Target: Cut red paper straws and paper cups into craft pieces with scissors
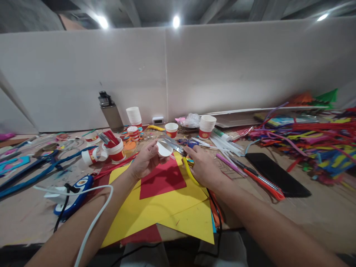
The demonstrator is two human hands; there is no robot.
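Observation:
In the middle of the head view my left hand [147,158] pinches a round white paper piece [164,148] between thumb and fingers. It looks like the base of a paper cup, but I cannot be sure. My right hand [203,165] is wrapped round a pair of scissors [178,147] with yellow handles. Their metal blades point left and lie at the upper right edge of the white piece; whether they bite into it is unclear. Below both hands, a red paper sheet [162,180] rests on larger yellow sheets [150,211].
Stacked paper cups [207,128], a cup of red strips [114,151] and a dark bottle [111,113] stand behind. On the right lie a box cutter [264,182], a black phone [278,174] and colourful pipe cleaners [317,144]. A blue power strip [73,200] and cables are left.

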